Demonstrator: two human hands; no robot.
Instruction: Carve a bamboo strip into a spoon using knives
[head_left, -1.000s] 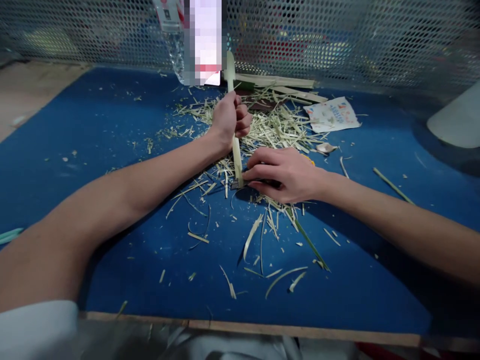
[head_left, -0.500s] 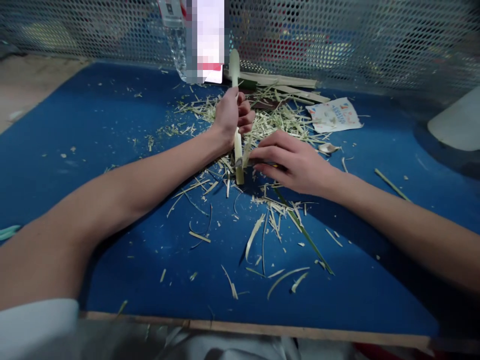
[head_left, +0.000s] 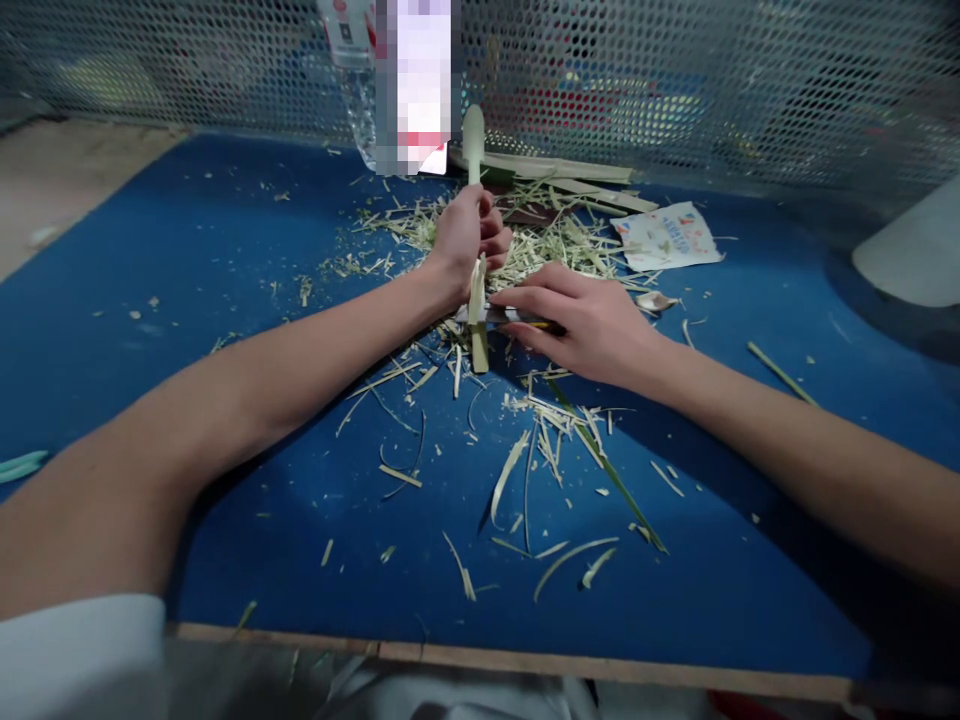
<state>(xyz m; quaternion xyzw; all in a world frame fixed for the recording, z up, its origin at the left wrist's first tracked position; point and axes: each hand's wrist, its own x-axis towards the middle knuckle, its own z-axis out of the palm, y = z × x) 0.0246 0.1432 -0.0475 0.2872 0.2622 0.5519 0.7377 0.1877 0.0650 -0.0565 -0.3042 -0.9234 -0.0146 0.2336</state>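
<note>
My left hand [head_left: 469,238] is closed around a pale green bamboo spoon [head_left: 473,135]. Its rounded bowl points away from me, and the flat handle end sticks out below my fist towards me. In my right hand [head_left: 581,320] is a craft knife [head_left: 514,316], its blade lying across the handle end. A thin peeled strip stands up at the blade, partly loose from the handle. My right fingers hide most of the knife's grip.
Pale shavings [head_left: 555,245] are heaped beyond my hands, more scattered nearer. Bamboo strips [head_left: 592,190], a plastic bottle [head_left: 360,100] and a blurred lit screen [head_left: 424,90] stand by the perforated metal panel [head_left: 675,90]. A printed packet [head_left: 667,237] and white container [head_left: 915,245] are right.
The knife blade now lies flatter and shows clearly across the handle, slightly higher than before. The right hand has shifted a little; the left hand keeps its grip on the spoon.
</note>
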